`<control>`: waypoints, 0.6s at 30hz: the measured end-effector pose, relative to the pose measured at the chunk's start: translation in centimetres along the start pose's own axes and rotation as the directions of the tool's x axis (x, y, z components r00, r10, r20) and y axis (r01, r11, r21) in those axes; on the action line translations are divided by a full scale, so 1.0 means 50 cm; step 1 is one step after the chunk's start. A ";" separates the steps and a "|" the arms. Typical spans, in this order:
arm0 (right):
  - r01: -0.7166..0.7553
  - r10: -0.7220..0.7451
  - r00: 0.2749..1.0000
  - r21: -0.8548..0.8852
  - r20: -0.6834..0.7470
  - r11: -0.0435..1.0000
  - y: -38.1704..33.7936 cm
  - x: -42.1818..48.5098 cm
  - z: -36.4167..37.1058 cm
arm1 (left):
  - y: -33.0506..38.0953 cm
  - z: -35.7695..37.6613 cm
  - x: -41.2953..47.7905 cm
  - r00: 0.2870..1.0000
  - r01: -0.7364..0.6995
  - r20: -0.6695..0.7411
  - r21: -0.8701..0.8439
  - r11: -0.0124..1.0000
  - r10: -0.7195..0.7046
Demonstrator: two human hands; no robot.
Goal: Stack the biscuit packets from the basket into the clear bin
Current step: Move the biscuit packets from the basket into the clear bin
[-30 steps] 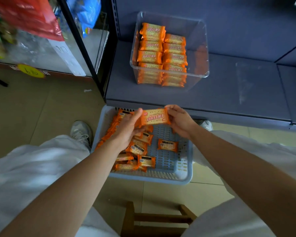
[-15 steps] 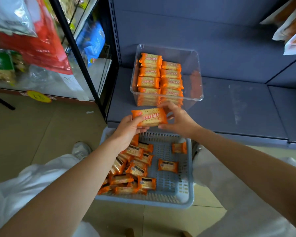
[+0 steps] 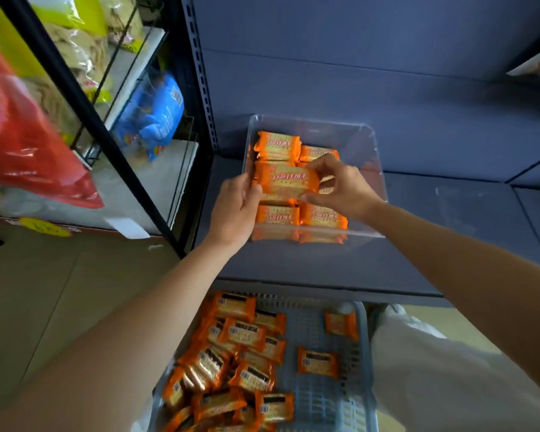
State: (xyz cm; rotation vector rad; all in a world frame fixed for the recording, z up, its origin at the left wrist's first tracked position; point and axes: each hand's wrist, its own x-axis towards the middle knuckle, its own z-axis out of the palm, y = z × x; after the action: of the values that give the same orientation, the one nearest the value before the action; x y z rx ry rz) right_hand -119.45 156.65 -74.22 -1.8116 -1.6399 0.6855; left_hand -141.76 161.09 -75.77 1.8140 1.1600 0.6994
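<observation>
A slate-blue shelf (image 3: 465, 201) and its matching back panel (image 3: 356, 73) fill the view from 12 to 3 o'clock, a black metal rack (image 3: 86, 112) holding snack bags (image 3: 152, 116) stands at 10 o'clock, and beige floor tiles (image 3: 44, 291) lie at 8 o'clock.

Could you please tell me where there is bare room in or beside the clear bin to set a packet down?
A bare strip runs inside the clear bin along its right wall, beside the stacked packets. The grey shelf right of the bin is bare too. The bin's left and middle are crowded under the held packet.
</observation>
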 end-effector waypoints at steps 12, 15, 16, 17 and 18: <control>-0.076 0.055 0.994 -0.233 -0.096 0.969 0.134 0.205 0.095 | -0.131 0.055 0.065 0.970 -0.241 0.151 0.574 0.782 0.188; -0.087 0.053 0.990 -0.259 -0.134 0.962 0.143 0.218 0.116 | -0.132 0.059 0.064 0.968 -0.250 0.134 0.584 0.772 0.212; -0.089 0.049 0.987 -0.274 -0.152 0.958 0.144 0.221 0.121 | -0.132 0.058 0.065 0.967 -0.251 0.130 0.587 0.770 0.217; -0.092 0.045 0.985 -0.290 -0.167 0.953 0.144 0.225 0.124 | -0.133 0.059 0.065 0.967 -0.252 0.128 0.591 0.766 0.219; -0.099 0.045 0.983 -0.307 -0.177 0.947 0.142 0.227 0.127 | -0.133 0.059 0.065 0.967 -0.253 0.126 0.599 0.760 0.223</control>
State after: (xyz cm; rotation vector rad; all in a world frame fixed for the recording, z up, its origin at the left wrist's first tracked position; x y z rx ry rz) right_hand -117.95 168.04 -83.58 -2.0992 -1.6473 0.3000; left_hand -140.95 164.39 -82.99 2.5498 1.2223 0.4320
